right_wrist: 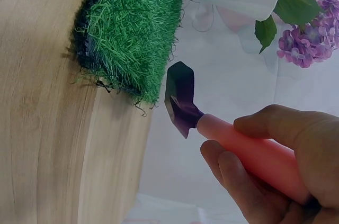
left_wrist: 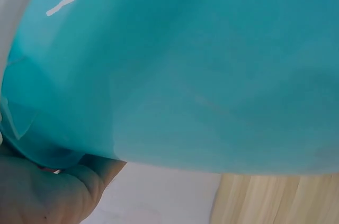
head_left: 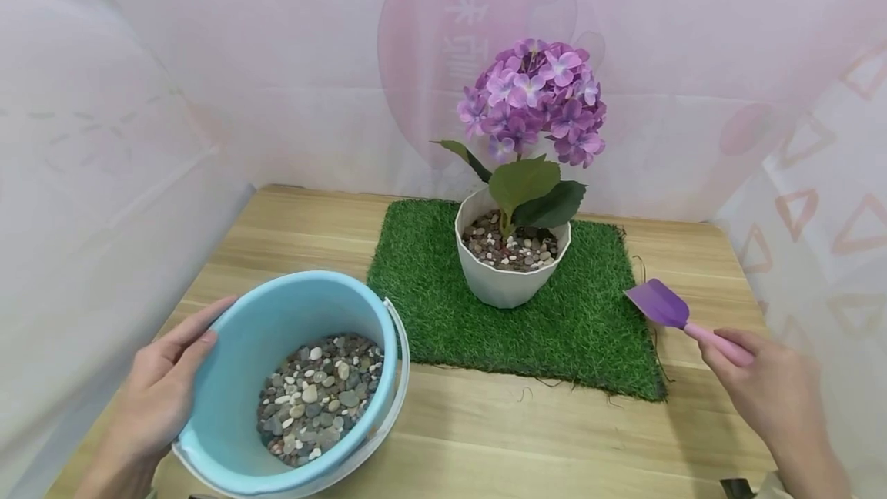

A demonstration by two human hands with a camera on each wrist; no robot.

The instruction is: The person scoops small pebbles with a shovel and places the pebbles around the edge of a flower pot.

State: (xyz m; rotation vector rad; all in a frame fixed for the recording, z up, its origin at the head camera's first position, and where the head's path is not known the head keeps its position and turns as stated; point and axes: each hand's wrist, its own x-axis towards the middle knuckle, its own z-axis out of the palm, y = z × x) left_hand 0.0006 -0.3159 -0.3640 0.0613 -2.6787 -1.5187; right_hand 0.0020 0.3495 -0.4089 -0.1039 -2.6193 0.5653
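My left hand (head_left: 154, 389) grips the left rim of a light blue bucket (head_left: 232, 376) with a white handle (head_left: 399, 376). Grey, brown and white pebbles (head_left: 322, 399) lie inside the bucket. In the left wrist view the blue bucket wall (left_wrist: 201, 75) fills most of the picture and hides much of that hand. At the right, my right hand (head_left: 772, 391) holds a small shovel by its pink handle (head_left: 724, 346). The shovel's purple blade (head_left: 660, 303) hangs beside the mat's right edge; in the right wrist view, no pebbles can be made out on the blade (right_wrist: 180, 89).
A white pot (head_left: 506, 287) with pebbles around a purple hydrangea (head_left: 533, 102) stands on a green grass mat (head_left: 554, 345). The mat lies on a wooden tabletop (head_left: 499, 437). Pale printed cloth (head_left: 312, 45) encloses the back and both sides.
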